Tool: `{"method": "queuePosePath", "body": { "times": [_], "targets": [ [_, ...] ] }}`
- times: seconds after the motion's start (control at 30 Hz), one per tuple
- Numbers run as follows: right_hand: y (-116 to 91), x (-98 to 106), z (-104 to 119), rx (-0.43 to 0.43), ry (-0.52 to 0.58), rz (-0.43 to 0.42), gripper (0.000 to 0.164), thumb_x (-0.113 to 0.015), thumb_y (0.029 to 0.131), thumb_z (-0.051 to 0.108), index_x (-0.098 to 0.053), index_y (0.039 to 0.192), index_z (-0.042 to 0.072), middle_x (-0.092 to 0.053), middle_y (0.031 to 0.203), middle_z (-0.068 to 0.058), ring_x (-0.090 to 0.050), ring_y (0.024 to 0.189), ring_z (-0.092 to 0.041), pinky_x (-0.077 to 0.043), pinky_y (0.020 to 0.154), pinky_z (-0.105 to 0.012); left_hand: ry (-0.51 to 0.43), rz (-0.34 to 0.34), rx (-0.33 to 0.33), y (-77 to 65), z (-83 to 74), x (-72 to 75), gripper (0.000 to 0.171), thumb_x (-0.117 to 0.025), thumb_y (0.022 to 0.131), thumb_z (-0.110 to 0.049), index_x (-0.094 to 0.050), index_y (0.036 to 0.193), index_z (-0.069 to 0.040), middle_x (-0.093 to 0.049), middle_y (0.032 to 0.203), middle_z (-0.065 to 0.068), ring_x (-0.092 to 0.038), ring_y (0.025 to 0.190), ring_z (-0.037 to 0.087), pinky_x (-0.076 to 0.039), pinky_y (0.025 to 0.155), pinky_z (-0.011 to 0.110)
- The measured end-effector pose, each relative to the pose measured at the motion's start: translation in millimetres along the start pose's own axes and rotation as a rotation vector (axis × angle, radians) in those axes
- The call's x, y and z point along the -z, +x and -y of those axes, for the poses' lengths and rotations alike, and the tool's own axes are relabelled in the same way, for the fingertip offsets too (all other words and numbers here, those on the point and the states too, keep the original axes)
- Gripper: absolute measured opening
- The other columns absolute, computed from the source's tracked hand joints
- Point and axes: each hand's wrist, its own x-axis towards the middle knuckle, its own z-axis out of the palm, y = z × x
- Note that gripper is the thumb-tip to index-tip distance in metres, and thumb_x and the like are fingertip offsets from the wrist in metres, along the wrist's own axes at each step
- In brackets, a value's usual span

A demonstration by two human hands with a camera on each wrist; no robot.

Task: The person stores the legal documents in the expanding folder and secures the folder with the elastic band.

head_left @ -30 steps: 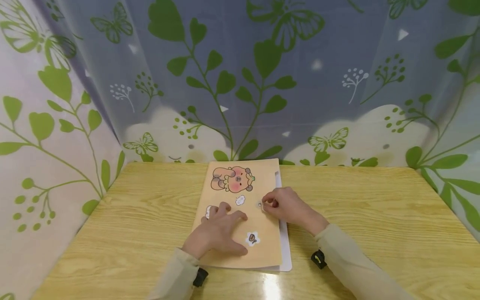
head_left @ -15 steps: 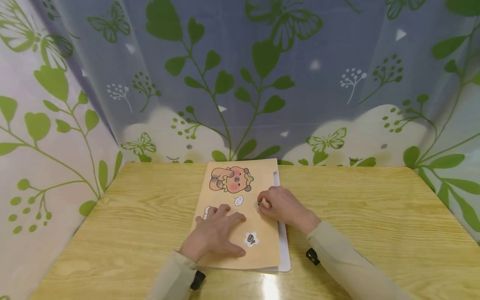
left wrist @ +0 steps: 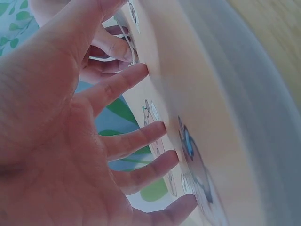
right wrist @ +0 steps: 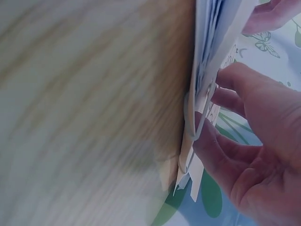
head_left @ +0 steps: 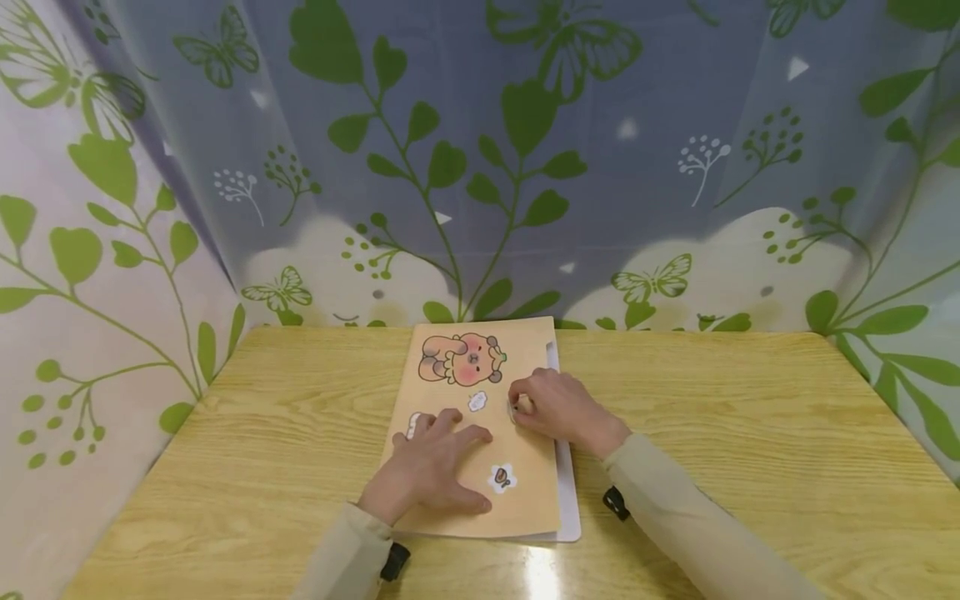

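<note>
A peach file folder [head_left: 525, 354] printed with a cartoon bear [head_left: 463, 360] lies on the wooden table. My left hand [head_left: 427, 467] is spread over its lower left part; in the left wrist view, its fingertips rest on the cover. Near the folder's right edge, my right hand [head_left: 558, 408] pinches a thin whitish cord [right wrist: 201, 126] between thumb and fingers. That cord loops at the folder's edge in the right wrist view and also shows in the left wrist view. The fingers largely cover the spot where the cord meets the cover.
White sheets [right wrist: 214, 28] show layered inside the folder, and a pale back flap [head_left: 567, 500] sticks out along its right side. Table surface [head_left: 712, 400] extends on both sides. A leaf-patterned curtain [head_left: 420, 125] hangs behind the table's far edge.
My right hand has shifted slightly left over the cover with the cord, its fingers now hiding the small round button seen earlier. The left hand stays in place on the folder.
</note>
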Motion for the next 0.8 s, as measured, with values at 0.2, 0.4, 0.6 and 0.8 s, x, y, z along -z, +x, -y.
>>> {"method": "queuePosePath", "body": {
  "times": [0.2,0.4,0.6,0.8],
  "targets": [
    [3.6,4.0,1.6,-0.021,-0.002,0.067,0.007,-0.074,0.089,0.016,-0.076,0.096,0.016,-0.071,0.089,-0.004,-0.06,0.081,-0.018,-0.05,0.063,-0.035,0.002,0.003,-0.002,0.1,0.1,-0.2,0.079,-0.087,0.069,-0.054,-0.058,0.139,-0.032,-0.044,0.152,0.013,-0.043,0.132,0.043,-0.043,0.093,0.072],
    [5.9,5.0,3.5,-0.034,-0.023,0.119,0.007,-0.072,0.09,0.019,-0.074,0.097,0.02,-0.066,0.088,-0.004,-0.055,0.078,-0.017,-0.047,0.061,-0.034,-0.004,0.008,-0.001,-0.6,-0.1,-0.8,0.079,-0.087,0.069,-0.053,-0.057,0.139,-0.031,-0.044,0.152,0.013,-0.042,0.133,0.043,-0.043,0.094,0.072],
    [6.2,5.3,6.1,-0.046,-0.032,0.134,0.01,-0.073,0.09,0.02,-0.075,0.1,0.021,-0.067,0.09,-0.004,-0.055,0.079,-0.017,-0.049,0.061,-0.036,-0.006,0.005,0.005,-0.9,0.1,-1.1,0.079,-0.088,0.069,-0.053,-0.058,0.139,-0.032,-0.044,0.152,0.012,-0.043,0.132,0.042,-0.042,0.094,0.072],
    [6.0,4.3,6.3,-0.059,-0.028,0.135,0.014,-0.072,0.089,0.018,-0.075,0.102,0.021,-0.066,0.091,-0.005,-0.055,0.079,-0.017,-0.049,0.062,-0.037,-0.008,0.001,0.008,-1.2,0.1,-0.9,0.079,-0.088,0.068,-0.053,-0.058,0.138,-0.032,-0.045,0.151,0.012,-0.042,0.131,0.042,-0.043,0.093,0.071]
  ]
}}
